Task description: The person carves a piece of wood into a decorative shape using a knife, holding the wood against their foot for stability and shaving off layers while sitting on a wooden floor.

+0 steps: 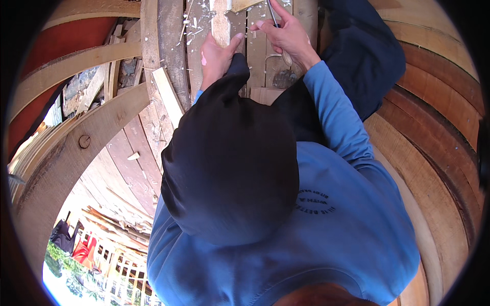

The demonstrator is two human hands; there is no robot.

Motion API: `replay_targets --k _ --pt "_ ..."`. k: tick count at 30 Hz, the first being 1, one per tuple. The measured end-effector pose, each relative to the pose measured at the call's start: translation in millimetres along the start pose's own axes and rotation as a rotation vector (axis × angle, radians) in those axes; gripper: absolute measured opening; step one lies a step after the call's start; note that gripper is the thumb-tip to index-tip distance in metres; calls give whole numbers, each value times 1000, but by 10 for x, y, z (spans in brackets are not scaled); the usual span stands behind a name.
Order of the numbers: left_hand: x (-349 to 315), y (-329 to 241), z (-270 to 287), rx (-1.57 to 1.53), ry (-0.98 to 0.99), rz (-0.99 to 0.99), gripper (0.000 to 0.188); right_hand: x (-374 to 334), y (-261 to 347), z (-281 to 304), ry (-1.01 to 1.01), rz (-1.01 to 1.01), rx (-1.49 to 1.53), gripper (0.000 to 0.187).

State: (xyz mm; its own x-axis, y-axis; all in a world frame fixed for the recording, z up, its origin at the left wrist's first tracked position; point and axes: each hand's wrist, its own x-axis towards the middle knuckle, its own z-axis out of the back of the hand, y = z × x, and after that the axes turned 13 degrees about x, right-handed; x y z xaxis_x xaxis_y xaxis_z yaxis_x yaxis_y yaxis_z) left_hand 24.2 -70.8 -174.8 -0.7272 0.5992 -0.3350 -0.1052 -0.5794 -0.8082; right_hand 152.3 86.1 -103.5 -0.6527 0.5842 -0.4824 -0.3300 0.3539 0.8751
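Near the top of the view, my left hand (218,55) is wrapped round the lower end of a pale carved piece of wood (221,29) with notched sides. To its right, my right hand (290,39) grips a blade tool (274,14) with a narrow metal shaft. The tool's light wooden handle (287,59) sticks out below my palm; its tip is cut off by the top edge, so its exact kind cannot be made out. Another flat pale wood piece (244,4) lies between the hands at the upper edge. My black-clad knee rises below my left hand.
Small shavings dot the worn planks (173,38) around my hands. A loose pale board (167,97) lies to the left. Curved wooden ribs (84,137) stand at left, and bent hull-like planking (434,109) runs along the right. A wood scrap (133,156) rests on the lower-left boards.
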Motion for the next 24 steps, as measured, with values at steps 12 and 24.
replay_targets --k 12,24 --pt "70 34 -71 101 -90 -179 40 767 -511 -608 -120 362 433 93" --pt "96 160 -50 78 -105 -156 46 375 -87 -537 -79 66 386 92"
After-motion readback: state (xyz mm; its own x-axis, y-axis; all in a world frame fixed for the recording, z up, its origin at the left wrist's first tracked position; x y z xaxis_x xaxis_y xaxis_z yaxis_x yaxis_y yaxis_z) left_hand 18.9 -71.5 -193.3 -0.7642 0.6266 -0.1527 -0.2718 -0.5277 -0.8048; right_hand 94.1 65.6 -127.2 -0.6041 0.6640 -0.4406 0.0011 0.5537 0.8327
